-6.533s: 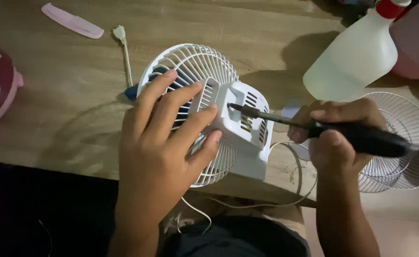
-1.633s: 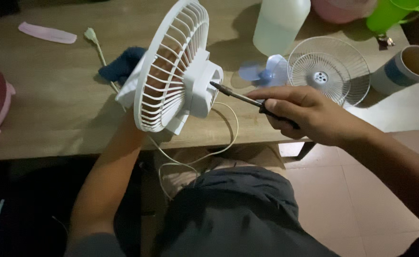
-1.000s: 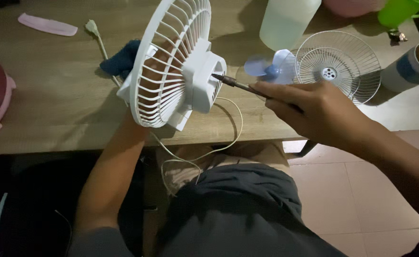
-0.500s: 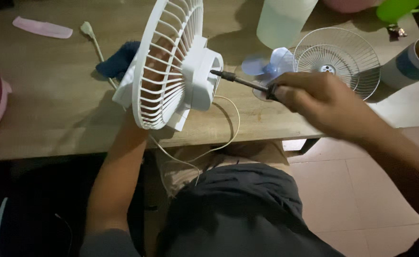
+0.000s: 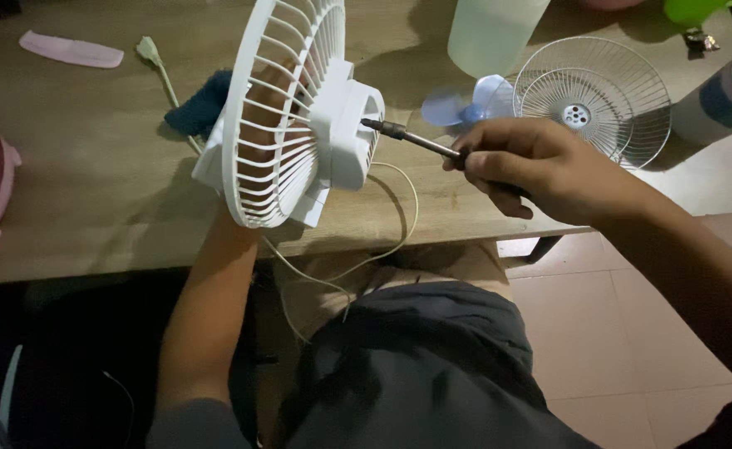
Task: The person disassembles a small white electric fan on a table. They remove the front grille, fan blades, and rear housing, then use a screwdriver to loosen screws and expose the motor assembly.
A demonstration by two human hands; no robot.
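Wooden worktop (image 5: 91,183) with translucent plastic bottle (image 5: 490,33) holding clear liquid at far edge, left hand (image 5: 283,91) behind grille gripping small white plastic fan (image 5: 291,116) upright over near edge, right hand (image 5: 524,166) clenched on metal-shaft screwdriver (image 5: 407,137) pointing left, tip at fan's rear housing.

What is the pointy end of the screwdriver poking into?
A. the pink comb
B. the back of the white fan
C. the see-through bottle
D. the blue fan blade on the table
B: the right hand holds the screwdriver with its tip at the rear housing of the white fan, which the left hand grips behind the grille.
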